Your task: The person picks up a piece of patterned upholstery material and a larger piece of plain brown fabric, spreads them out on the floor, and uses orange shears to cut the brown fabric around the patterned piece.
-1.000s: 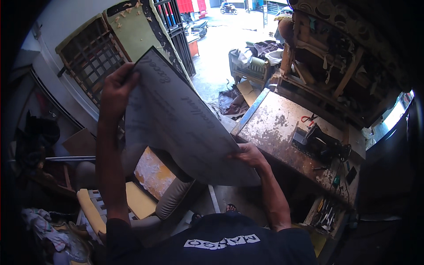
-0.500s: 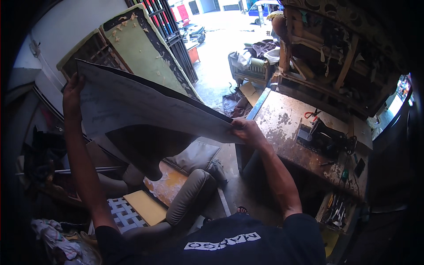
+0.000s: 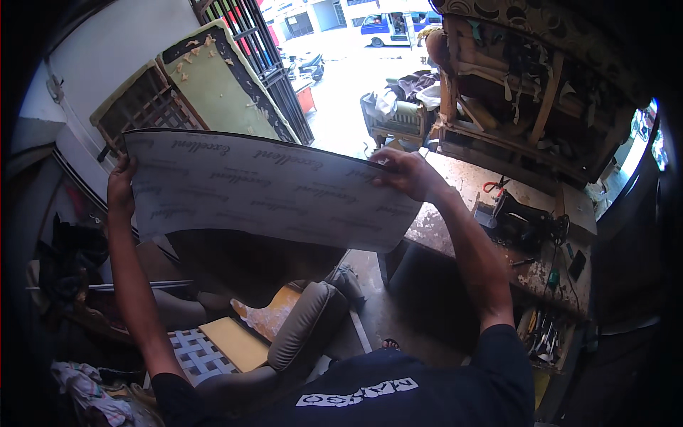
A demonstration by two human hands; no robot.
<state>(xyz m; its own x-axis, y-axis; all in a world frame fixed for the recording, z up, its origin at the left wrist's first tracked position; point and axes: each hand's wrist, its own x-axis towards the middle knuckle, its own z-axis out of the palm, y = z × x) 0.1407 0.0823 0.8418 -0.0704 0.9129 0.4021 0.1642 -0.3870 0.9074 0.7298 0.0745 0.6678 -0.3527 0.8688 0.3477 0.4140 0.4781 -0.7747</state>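
A wide sheet of upholstery material [image 3: 263, 188], white with printed lettering on its backing, is stretched out in the air before me. Its dark side shows along the top edge, and a dark part [image 3: 242, 256] hangs beneath. My left hand [image 3: 122, 188] grips the sheet's left edge near the upper corner. Toward the right end of the top edge, my right hand [image 3: 407, 174] is closed on the material. Below the sheet stands a partly stripped seat with a grey padded arm [image 3: 306, 324], woven webbing [image 3: 200, 352] and a yellow foam strip [image 3: 235, 344].
On the right, a worn workbench [image 3: 445, 181] carries a black sewing machine [image 3: 525, 222] and red-handled scissors [image 3: 495, 186]. Hand tools [image 3: 544, 338] lie in a compartment under it. A bare wooden sofa frame [image 3: 555, 99] rises behind; a green panel [image 3: 220, 85] leans by the gate.
The sheet has gone from slanted and folded to spread nearly level, with its printed backing facing me. My right hand has risen, while my left hand has dropped slightly.
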